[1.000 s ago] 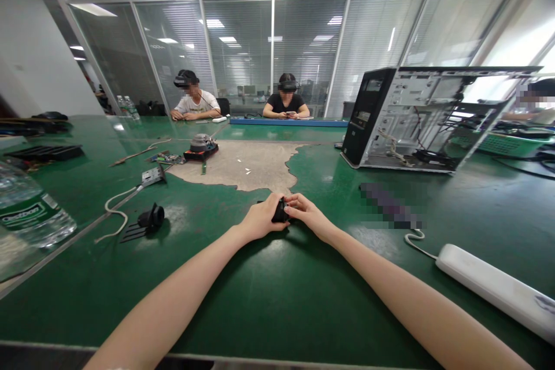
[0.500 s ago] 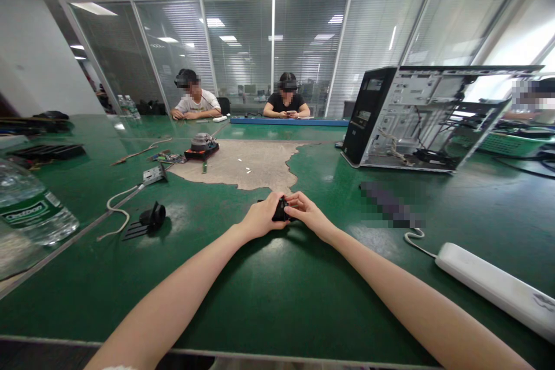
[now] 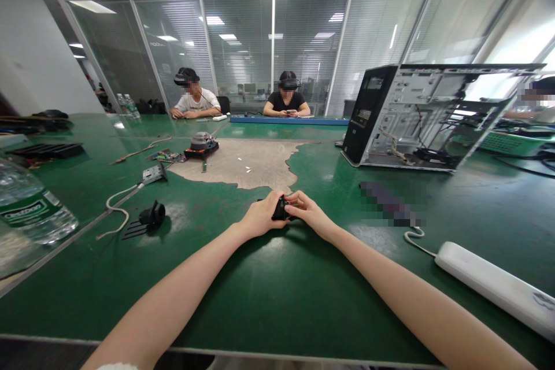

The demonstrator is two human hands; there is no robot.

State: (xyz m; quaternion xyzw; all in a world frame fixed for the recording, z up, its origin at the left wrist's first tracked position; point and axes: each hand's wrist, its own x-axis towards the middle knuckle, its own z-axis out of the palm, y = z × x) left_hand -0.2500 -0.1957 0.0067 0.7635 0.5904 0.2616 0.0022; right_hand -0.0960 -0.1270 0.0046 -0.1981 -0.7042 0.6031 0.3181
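I'm holding a small black part (image 3: 280, 208) between both hands, out at arm's length over the green table (image 3: 277, 295). My left hand (image 3: 260, 218) is curling around its left side, fingers closed on it, thumb pressing near the top. My right hand (image 3: 307, 212) is meeting it from the right — fingertips (image 3: 291, 203) pinching the part's right edge, narrow gap, nothing else in that hand. The part is sitting right between the two sets of fingers, mostly covered by them, so I can't tell what it is or whether its underside is touching the table. It's lying just short of the bare worn patch (image 3: 243, 165) where the green surface is peeling.

Around me: a black clip-like piece (image 3: 150, 218) is lying to the left, well apart from my hands, with a white cable (image 3: 117, 205) looping beside it. A water bottle (image 3: 30, 208) is lying at the far left edge. Further back, a fan unit (image 3: 200, 145) on a red base is sitting by the patch. An open PC case (image 3: 416, 118) is standing to the right, and a white power strip (image 3: 494, 286) is lying near my right forearm — cord running off its left end. Two people (image 3: 286, 101) are sitting at the far end of the table.
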